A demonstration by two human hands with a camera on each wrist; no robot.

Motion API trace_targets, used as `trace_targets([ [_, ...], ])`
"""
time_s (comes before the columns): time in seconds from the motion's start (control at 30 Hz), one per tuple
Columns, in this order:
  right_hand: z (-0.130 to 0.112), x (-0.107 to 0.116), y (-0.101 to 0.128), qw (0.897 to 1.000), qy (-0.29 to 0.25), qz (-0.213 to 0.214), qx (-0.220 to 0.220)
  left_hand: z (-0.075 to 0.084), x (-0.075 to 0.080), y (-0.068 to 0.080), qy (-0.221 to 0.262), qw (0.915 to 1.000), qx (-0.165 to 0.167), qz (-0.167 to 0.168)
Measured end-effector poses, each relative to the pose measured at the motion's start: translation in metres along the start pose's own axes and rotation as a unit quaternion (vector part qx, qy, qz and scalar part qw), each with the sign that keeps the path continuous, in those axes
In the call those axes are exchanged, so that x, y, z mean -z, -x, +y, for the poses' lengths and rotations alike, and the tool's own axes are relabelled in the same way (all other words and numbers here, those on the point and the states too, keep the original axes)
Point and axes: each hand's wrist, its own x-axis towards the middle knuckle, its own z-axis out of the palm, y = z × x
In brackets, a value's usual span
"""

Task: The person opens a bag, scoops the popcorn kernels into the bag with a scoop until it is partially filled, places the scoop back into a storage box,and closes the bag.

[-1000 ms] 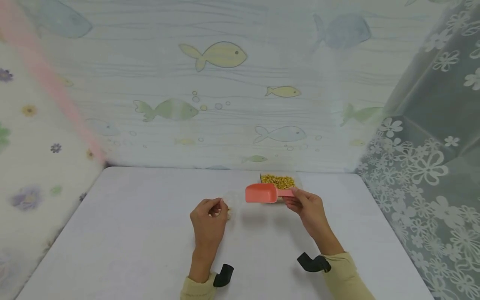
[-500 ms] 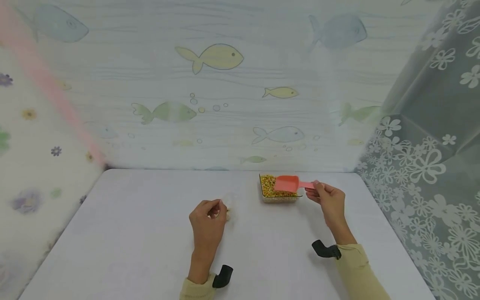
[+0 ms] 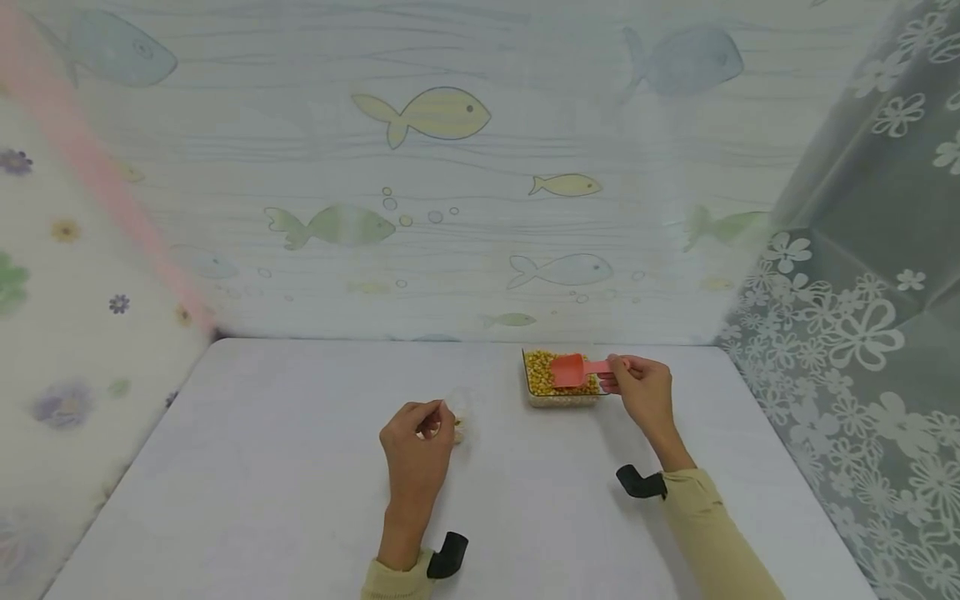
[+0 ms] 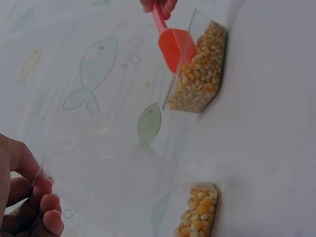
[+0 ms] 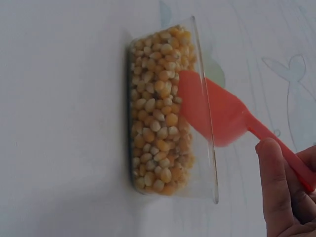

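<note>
My right hand (image 3: 643, 396) grips the handle of a coral-red scoop (image 3: 567, 371). The scoop's front edge dips into the corn kernels (image 5: 155, 118) filling a clear glass container (image 3: 564, 402). In the right wrist view, the scoop (image 5: 217, 113) passes over the container's rim, and kernels hide its tip. With thumb and fingers, my left hand (image 3: 418, 442) pinches the upper edge of a clear plastic bag (image 4: 123, 177). Some kernels (image 4: 198, 212) lie in the bag's bottom, on the table. The bag is so see-through that its outline is hard to follow.
A white table (image 3: 285, 467) bears everything, and its back edge meets a fish-print backdrop (image 3: 450, 275). The glass container stands near that edge, to the right of the bag. Flower-print sheets (image 3: 847, 333) hang at both sides.
My right hand has moved the scoop from near the bag to the right, over the container, then lowered it into the kernels. The left hand stays in place at the bag.
</note>
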Motion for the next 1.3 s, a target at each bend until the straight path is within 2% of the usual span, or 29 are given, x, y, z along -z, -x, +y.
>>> trace_targets([
  [0.27, 0.029, -0.002, -0.01, 0.995, -0.029, 0.008, -0.09, -0.002, 0.001, 0.0, 0.001, 1.0, 0.0, 0.001],
  [0.47, 0.033, 0.001, -0.011, 0.98, -0.092, -0.017, -0.174, -0.003, 0.001, 0.001, 0.003, 0.9999, 0.01, -0.002],
  [0.73, 0.031, 0.003, -0.009, 0.961, -0.161, -0.043, -0.222, -0.004, 0.002, 0.001, 0.0, 0.9999, 0.014, -0.004],
  [1.0, 0.031, 0.006, -0.007, 0.932, -0.243, -0.053, -0.264, -0.006, 0.0, 0.001, 0.008, 0.9999, 0.013, -0.003],
  [1.23, 0.029, 0.01, -0.004, 0.891, -0.344, -0.054, -0.291, -0.005, 0.0, -0.001, 0.015, 0.9998, 0.015, -0.007],
  [1.3, 0.029, 0.01, -0.004, 0.882, -0.361, -0.051, -0.298, -0.005, 0.0, -0.001, 0.013, 0.9998, 0.013, -0.007],
])
